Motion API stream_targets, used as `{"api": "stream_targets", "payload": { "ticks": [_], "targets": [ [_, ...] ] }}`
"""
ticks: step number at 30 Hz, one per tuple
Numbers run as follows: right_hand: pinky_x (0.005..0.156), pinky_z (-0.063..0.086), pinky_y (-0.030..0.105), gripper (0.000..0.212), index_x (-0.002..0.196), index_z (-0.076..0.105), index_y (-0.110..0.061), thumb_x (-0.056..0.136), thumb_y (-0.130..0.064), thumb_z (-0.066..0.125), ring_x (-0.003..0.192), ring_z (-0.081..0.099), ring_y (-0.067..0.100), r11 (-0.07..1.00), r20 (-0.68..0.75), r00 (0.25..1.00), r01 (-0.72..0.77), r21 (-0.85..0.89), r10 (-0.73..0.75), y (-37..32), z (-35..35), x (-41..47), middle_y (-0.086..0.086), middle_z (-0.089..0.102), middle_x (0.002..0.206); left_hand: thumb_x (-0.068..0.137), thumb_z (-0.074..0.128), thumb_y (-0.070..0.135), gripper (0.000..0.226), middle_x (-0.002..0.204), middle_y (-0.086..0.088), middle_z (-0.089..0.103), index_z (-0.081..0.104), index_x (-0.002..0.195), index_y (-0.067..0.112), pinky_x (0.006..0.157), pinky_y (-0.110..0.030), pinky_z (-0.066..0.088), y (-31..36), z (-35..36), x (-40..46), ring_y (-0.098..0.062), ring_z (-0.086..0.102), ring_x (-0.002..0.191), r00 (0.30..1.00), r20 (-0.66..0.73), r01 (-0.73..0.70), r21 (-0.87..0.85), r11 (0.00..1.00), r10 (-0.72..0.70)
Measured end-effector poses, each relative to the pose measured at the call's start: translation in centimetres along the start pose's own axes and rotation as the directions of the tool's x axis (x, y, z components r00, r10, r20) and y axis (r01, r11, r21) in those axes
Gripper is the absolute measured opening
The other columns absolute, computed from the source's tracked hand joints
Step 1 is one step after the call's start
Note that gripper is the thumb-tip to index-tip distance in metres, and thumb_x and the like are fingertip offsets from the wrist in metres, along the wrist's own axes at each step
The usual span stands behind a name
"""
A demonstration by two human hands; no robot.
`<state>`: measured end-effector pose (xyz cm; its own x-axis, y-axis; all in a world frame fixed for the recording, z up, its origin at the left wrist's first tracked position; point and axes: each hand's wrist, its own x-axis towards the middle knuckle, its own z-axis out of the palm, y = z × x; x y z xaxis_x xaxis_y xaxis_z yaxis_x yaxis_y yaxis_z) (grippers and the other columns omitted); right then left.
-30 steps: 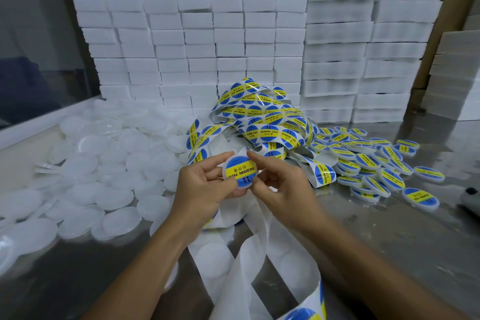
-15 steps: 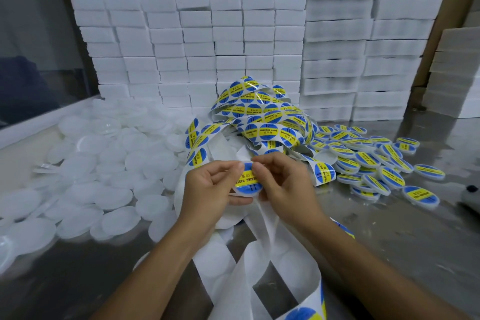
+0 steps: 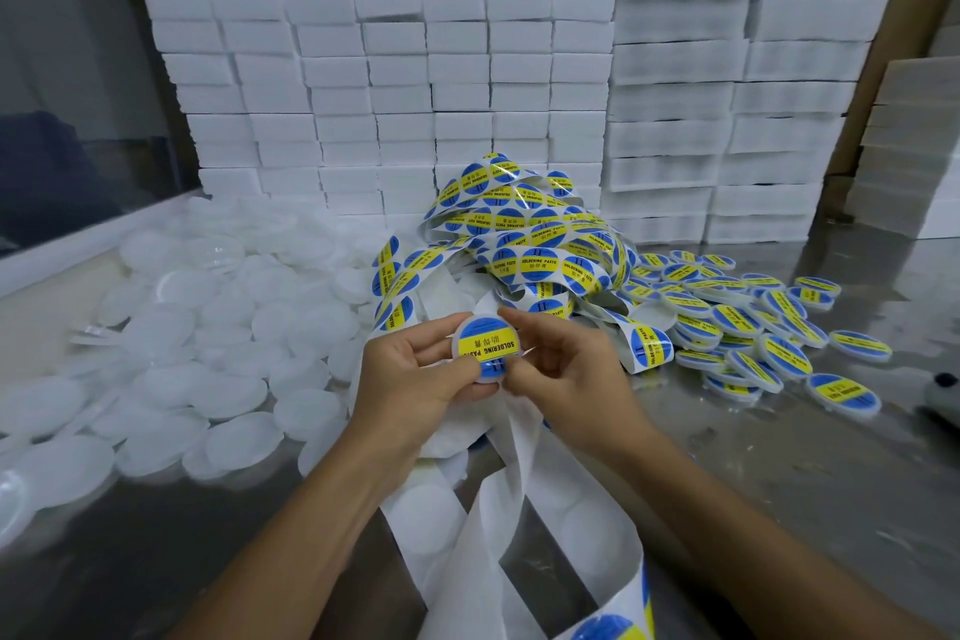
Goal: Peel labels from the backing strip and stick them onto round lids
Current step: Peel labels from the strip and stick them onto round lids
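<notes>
Now that the label [image 3: 488, 347] lies flat, no longer half-pressed, both hands [image 3: 415, 379] [image 3: 566, 374] pinch the lid [image 3: 480, 382], bound for three o'clock

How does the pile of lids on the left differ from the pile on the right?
The left pile is plain translucent white; the right pile carries blue and yellow labels. The left pile is larger and spreads wider across the table; the right pile is smaller. Both are round lids lying loose and overlapping. The lid held between the left hand and right hand is already labelled.
</notes>
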<state>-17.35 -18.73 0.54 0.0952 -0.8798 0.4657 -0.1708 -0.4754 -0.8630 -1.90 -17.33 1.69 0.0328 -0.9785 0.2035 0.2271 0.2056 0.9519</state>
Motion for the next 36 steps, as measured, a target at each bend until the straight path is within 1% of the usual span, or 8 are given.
{"api": "stream_targets", "payload": {
  "ticks": [6, 13, 17, 20, 23, 27, 31, 36],
  "targets": [
    [0.074, 0.054, 0.052, 0.05, 0.125, 0.064, -0.019, 0.084, 0.011, 0.06, 0.074, 0.061, 0.027, 0.999, 0.031, 0.999, -0.022, 0.042, 0.021, -0.6, -0.4, -0.1, 0.014, 0.071, 0.098, 0.084, 0.063, -0.01, 0.033, 0.096, -0.012, 0.076, 0.068, 0.111, 0.008, 0.068, -0.031, 0.06, 0.2, -0.3, 0.3, -0.028, 0.074, 0.089, 0.999, 0.036, 0.007, -0.053, 0.999, -0.005],
    [0.062, 0.055, 0.024, 0.038, 0.12, 0.064, -0.007, 0.088, 0.012, 0.059, 0.059, 0.063, 0.015, 0.985, -0.012, 0.997, -0.07, 0.158, 0.072, -0.7, -0.6, 0.0, 0.023, 0.069, 0.086, 0.085, 0.06, -0.012, 0.039, 0.093, -0.003, 0.077, 0.067, 0.11, 0.017, 0.065, -0.026, 0.059, 0.1, 0.5, 0.0, -0.021, 0.074, 0.084, 1.0, 0.027, -0.012, -0.024, 1.0, 0.013],
    [0.065, 0.057, 0.032, 0.034, 0.113, 0.06, -0.013, 0.088, 0.01, 0.059, 0.058, 0.064, 0.02, 0.944, -0.117, 0.973, -0.157, 0.291, 0.198, -0.1, -0.7, 0.3, 0.014, 0.066, 0.07, 0.072, 0.083, 0.015, 0.044, 0.087, 0.007, 0.068, 0.066, 0.109, 0.031, 0.065, -0.02, 0.056, -0.9, 0.5, 0.1, -0.008, 0.067, 0.073, 0.967, -0.033, -0.211, 0.462, 0.862, 0.254],
    [0.059, 0.057, 0.025, 0.02, 0.097, 0.064, -0.011, 0.088, 0.007, 0.06, 0.056, 0.065, 0.014, 0.917, -0.188, 0.942, -0.204, 0.342, 0.279, 0.4, -1.7, 0.9, 0.002, 0.068, 0.062, 0.06, 0.09, 0.036, 0.062, 0.088, 0.011, 0.06, 0.056, 0.111, 0.039, 0.061, -0.019, 0.053, -1.5, 0.5, -0.3, -0.005, 0.06, 0.068, 0.985, 0.052, -0.158, 0.653, 0.74, 0.165],
    [0.063, 0.055, 0.022, 0.019, 0.09, 0.07, -0.018, 0.09, 0.0, 0.063, 0.066, 0.068, 0.009, 0.922, -0.302, 0.899, -0.22, 0.319, 0.319, 0.8, -4.1, 2.0, 0.002, 0.073, 0.08, 0.063, 0.09, 0.025, 0.051, 0.092, 0.006, 0.061, 0.056, 0.099, 0.037, 0.068, -0.028, 0.057, -1.7, 0.3, -0.3, -0.005, 0.063, 0.061, 0.992, 0.043, -0.117, 0.659, 0.743, 0.119],
    [0.069, 0.055, 0.026, 0.031, 0.12, 0.063, -0.019, 0.093, -0.004, 0.058, 0.084, 0.072, 0.015, 0.916, -0.442, 0.832, -0.179, 0.358, 0.336, 1.8, -8.1, 3.2, 0.006, 0.067, 0.107, 0.067, 0.086, 0.015, 0.036, 0.104, 0.002, 0.061, 0.062, 0.09, 0.029, 0.076, -0.033, 0.059, -1.5, 0.2, -0.2, -0.002, 0.069, 0.07, 0.998, 0.004, -0.053, 0.618, 0.785, 0.064],
    [0.073, 0.061, 0.029, 0.056, 0.149, 0.037, -0.015, 0.097, -0.002, 0.052, 0.093, 0.072, 0.023, 0.864, -0.458, 0.782, -0.195, 0.465, 0.423, 3.2, -11.3, 4.1, 0.016, 0.056, 0.134, 0.066, 0.086, 0.014, 0.035, 0.082, 0.005, 0.065, 0.064, 0.09, 0.027, 0.071, -0.028, 0.057, -1.6, 0.1, 0.0, -0.008, 0.071, 0.071, 1.0, -0.012, -0.011, 0.609, 0.793, 0.023],
    [0.07, 0.061, 0.029, 0.065, 0.152, 0.031, -0.016, 0.093, 0.001, 0.053, 0.087, 0.075, 0.027, 0.804, -0.403, 0.773, -0.221, 0.552, 0.49, 3.8, -12.3, 4.6, 0.017, 0.064, 0.113, 0.075, 0.081, 0.015, 0.032, 0.077, 0.008, 0.074, 0.072, 0.102, 0.03, 0.078, -0.026, 0.058, -2.3, 0.0, 0.0, -0.002, 0.071, 0.075, 0.999, 0.022, 0.01, 0.626, 0.78, -0.031]
  ]
}}
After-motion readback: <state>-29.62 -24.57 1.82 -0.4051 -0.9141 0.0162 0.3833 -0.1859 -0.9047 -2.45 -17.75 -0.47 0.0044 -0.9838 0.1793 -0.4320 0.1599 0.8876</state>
